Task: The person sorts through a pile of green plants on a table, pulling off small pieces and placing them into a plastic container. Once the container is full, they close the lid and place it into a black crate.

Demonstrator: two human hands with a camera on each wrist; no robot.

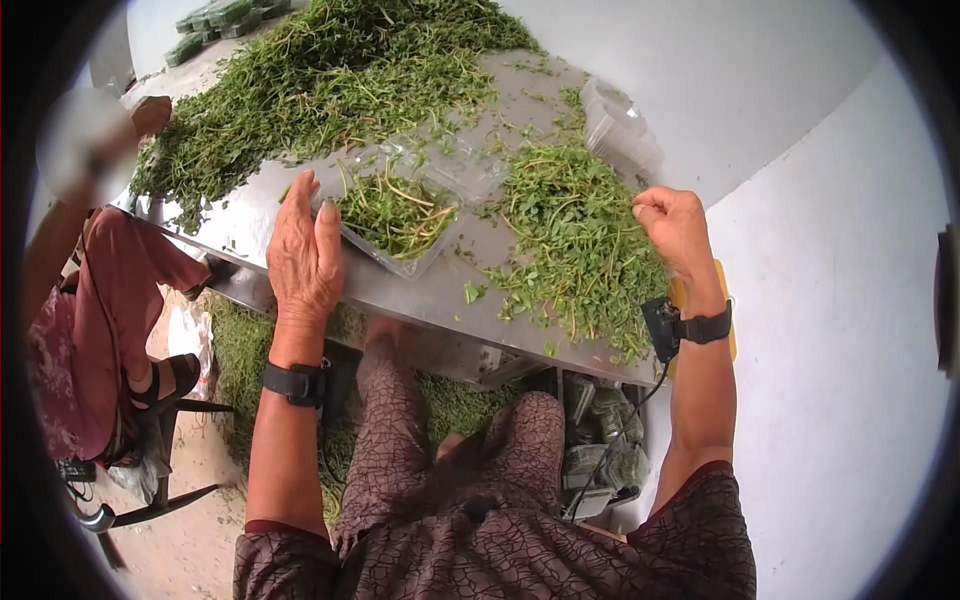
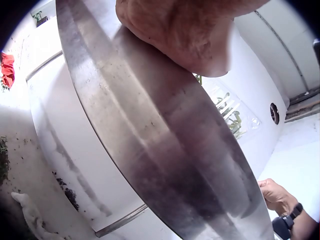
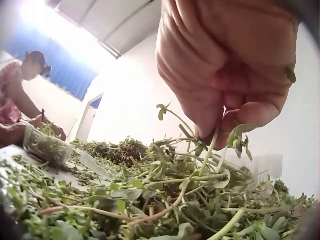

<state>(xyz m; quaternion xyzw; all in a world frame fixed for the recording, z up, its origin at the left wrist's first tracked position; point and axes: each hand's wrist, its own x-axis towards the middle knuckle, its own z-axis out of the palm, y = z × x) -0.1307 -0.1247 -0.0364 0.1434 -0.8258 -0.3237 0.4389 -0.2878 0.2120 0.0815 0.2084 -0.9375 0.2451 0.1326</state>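
Note:
My left hand (image 1: 305, 255) is at the left side of a clear plastic box (image 1: 412, 266), its fingers straight and thumb raised. Leafy green stems (image 1: 395, 215) fill the box, and its clear lid (image 1: 465, 170) lies folded back behind it. In the left wrist view the hand (image 2: 185, 37) is above the metal table edge. On the right, my right hand (image 1: 675, 228) is over the near pile of greens (image 1: 560, 230). Seen from the right wrist, its thumb and fingertips pinch a thin green stem (image 3: 214, 142) at the top of that pile.
A large heap of greens (image 1: 350, 75) covers the back of the metal table (image 1: 400, 292). Stacked empty clear boxes (image 1: 620, 130) stand at the right by the white wall (image 1: 800, 250). Another person's arm (image 1: 55, 235) is at the left. Packed boxes (image 1: 605, 440) sit below the table.

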